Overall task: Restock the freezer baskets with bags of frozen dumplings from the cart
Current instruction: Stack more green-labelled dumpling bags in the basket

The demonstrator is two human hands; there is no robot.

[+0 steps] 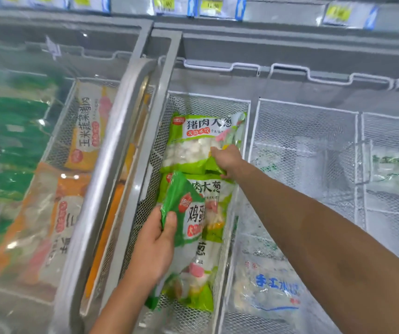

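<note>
A white wire freezer basket (208,100) in the middle holds light-green dumpling bags. The far bag (200,138) lies flat at the back. My right hand (227,162) grips its near right corner. A second light-green bag (214,189) lies below it, partly covered. My left hand (155,244) is shut on the upper left edge of a darker green dumpling bag (186,208), held tilted over the near half of the basket. More of the pile shows beneath it, near the basket's front.
The slid-open glass lid frame (121,150) runs diagonally left of the basket, covering orange bags (85,126) and green bags (12,131). To the right, wire baskets (307,141) hold frosty white bags, and a blue-lettered bag (273,290) lies near. Price tags (164,6) line the top rail.
</note>
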